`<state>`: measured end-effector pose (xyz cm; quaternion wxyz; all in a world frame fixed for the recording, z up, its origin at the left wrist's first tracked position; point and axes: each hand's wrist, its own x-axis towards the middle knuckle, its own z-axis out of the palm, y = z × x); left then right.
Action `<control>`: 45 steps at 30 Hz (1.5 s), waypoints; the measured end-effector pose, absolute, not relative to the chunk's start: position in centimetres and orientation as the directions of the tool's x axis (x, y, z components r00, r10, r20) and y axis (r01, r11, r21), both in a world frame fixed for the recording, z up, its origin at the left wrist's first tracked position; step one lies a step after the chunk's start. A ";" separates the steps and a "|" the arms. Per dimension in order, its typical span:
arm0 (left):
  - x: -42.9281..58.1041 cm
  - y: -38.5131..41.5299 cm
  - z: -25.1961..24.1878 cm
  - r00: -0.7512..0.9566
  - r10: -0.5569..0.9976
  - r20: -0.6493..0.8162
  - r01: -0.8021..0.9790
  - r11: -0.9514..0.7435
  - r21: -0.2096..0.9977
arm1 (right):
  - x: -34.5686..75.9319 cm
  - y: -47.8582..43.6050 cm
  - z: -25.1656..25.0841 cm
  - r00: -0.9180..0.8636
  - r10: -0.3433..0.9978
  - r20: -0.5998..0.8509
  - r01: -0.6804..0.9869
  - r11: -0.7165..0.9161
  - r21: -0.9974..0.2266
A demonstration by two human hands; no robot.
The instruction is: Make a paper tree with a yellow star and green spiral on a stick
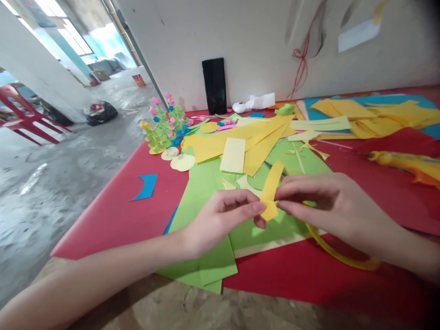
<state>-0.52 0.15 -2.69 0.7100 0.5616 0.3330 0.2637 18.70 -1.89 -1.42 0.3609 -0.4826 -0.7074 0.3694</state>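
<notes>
Both my hands pinch one narrow yellow paper strip (271, 185) above the green paper sheets (202, 192). My left hand (223, 220) grips the strip's lower end between thumb and forefinger. My right hand (323, 201) pinches the same strip from the right, fingers closed. The strip stands nearly upright and bends at the bottom. A yellow curved band (340, 256) lies under my right wrist on the red sheet (117, 211).
Yellow paper offcuts (240, 142) and pale pieces litter the table's middle. Small paper trees with pink stars (165, 126) stand at the back left. A black phone (214, 85) leans on the wall. A blue scrap (147, 186) lies left. More yellow sheets (371, 114) pile at right.
</notes>
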 end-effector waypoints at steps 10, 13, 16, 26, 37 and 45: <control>-0.4 0.3 -3.1 0.706 0.657 -0.263 -0.106 0.465 0.879 | 18.7 -2.1 -2.1 -0.304 0.829 0.468 0.531 0.556 -0.640; -0.3 0.2 -3.2 0.731 0.627 -0.267 -0.147 0.528 0.836 | 18.7 -2.1 -2.0 -0.328 0.781 0.531 0.567 0.612 -0.551; -0.3 0.1 -3.2 0.747 0.600 -0.285 -0.174 0.590 0.788 | 18.8 -2.1 -1.9 -0.386 0.723 0.573 0.587 0.671 -0.452; -0.1 0.0 -3.1 0.785 0.551 -0.283 -0.155 0.617 0.772 | 19.1 -2.4 -2.0 -0.492 0.664 0.563 0.545 0.739 -0.395; -0.9 -0.2 -1.4 0.699 0.712 -0.063 0.277 -0.190 0.942 | 18.3 -2.3 -1.0 -0.261 0.955 -0.141 0.227 -0.082 -0.971; -0.4 -0.3 -2.3 0.686 0.720 -0.099 0.133 0.010 0.991 | 18.2 -2.3 -1.6 -0.356 0.917 -0.179 0.140 -0.136 -0.981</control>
